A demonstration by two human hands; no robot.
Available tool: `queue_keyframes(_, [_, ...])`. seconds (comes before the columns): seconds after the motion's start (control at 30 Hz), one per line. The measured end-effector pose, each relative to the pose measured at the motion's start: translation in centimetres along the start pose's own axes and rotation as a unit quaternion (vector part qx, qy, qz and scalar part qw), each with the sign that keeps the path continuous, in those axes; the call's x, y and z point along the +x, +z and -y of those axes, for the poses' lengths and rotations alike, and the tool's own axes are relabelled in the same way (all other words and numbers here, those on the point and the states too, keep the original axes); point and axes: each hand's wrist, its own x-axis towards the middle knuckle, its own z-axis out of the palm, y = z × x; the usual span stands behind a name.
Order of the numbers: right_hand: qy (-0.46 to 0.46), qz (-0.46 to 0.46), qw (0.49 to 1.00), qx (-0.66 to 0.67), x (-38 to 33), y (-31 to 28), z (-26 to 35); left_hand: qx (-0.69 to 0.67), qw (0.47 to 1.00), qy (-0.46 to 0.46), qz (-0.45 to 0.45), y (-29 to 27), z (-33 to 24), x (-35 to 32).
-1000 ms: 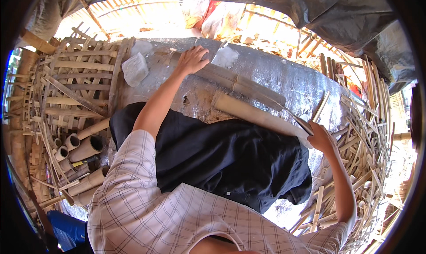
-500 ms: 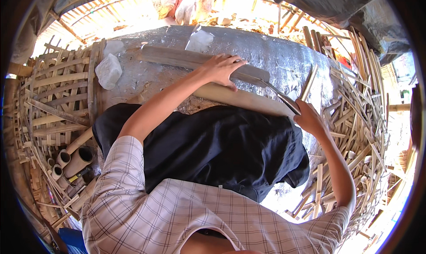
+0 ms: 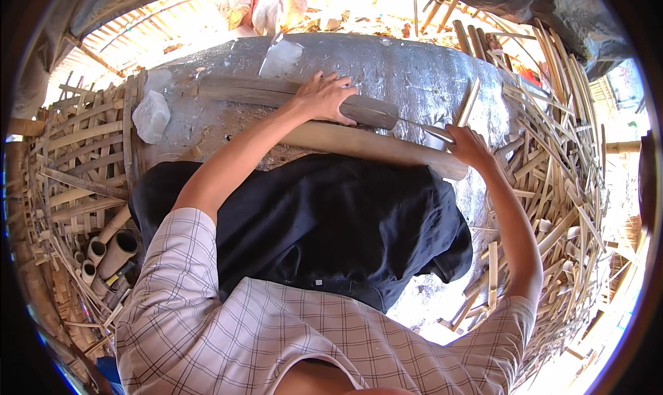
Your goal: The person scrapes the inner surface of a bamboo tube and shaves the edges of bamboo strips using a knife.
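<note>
A long grey-brown wooden board (image 3: 242,91) lies across the work surface, its blunt end toward the right. My left hand (image 3: 321,98) grips it near that end, thumb on the near side and fingers spread over the far side. Closed round a knife (image 3: 434,130) is my right hand (image 3: 469,146). The narrow blade points left and its tip is at or close to the board's end; I cannot tell whether they touch. Between the board and my lap lies a tan bamboo pole (image 3: 373,145), partly hidden by my left forearm.
Below the board spreads a silvery sheet-covered surface (image 3: 414,67). A whitish stone block (image 3: 151,117) sits at its left. Loose bamboo strips (image 3: 552,160) pile up at the right. Woven bamboo lattice (image 3: 86,153) and several bamboo tubes (image 3: 117,250) stand at the left. Black cloth (image 3: 311,222) covers my lap.
My right hand has moved away from me with the knife, and the blade now lies flatter. The bamboo pole's right end has come into sight. My left hand stays on the board.
</note>
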Motion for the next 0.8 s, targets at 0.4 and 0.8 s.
queue_keyframes(0.4, [-0.004,-0.04,0.999,-0.006,1.6,1.2,0.0,0.023,1.0,0.007,-0.013,0.0,0.7,0.6])
queue_keyframes(0.8, [0.133,0.25,0.92,0.27,4.4,1.7,-2.3,0.036,0.999,-0.016,0.03,-1.2,0.4,1.2])
